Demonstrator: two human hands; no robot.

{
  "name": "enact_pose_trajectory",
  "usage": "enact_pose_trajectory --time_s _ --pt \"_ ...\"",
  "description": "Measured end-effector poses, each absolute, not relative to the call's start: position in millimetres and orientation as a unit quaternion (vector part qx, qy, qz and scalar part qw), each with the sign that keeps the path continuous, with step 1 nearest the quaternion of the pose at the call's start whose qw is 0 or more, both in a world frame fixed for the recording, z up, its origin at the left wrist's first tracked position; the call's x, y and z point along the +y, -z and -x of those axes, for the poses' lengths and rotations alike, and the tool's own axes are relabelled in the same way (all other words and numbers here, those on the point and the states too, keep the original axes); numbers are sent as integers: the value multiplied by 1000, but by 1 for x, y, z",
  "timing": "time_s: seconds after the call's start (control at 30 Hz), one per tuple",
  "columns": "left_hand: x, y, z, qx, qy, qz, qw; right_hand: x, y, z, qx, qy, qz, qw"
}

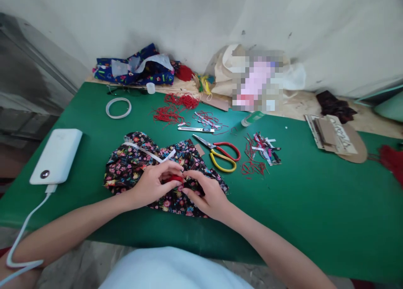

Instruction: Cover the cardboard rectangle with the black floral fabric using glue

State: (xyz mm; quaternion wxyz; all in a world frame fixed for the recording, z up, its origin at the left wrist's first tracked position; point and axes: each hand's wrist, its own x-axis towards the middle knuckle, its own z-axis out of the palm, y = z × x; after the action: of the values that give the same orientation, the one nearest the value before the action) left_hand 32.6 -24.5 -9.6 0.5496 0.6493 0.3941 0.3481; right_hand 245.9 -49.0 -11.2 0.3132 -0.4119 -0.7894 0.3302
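Note:
My left hand (153, 180) is curled around a small bundle of red yarn (174, 178), its thumb and fingers closed on it. At the bundle's right end are the bent fingers of my right hand (209, 194); what lies between them is too small to tell. Both hands rest over a black floral cloth (121, 169) with gathered edges, spread near the table's front. A white ribbon (145, 149) crosses the cloth's upper part. Just beyond the cloth lie scissors (222, 151) with one red and one yellow handle, blades pointing left.
On the green table (299, 209) lie a white power bank (57, 154) with a cable, a tape roll (119, 108), a utility knife (195, 130), red thread piles (170, 114) and scraps (262, 150). Cardboard pieces (335, 133) lie right; blue printed fabric (132, 70) stands by the wall.

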Motion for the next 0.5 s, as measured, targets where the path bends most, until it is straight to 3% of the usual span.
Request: enact_pose_trajectory --time_s 0.3,0.5 --pt "-28 14 -31 357 -343 -810 313 -50 15 -243 -766 -366 434 302" --pt "-21 3 -28 319 -288 -865 258 -50 1 -244 -744 -420 408 321"
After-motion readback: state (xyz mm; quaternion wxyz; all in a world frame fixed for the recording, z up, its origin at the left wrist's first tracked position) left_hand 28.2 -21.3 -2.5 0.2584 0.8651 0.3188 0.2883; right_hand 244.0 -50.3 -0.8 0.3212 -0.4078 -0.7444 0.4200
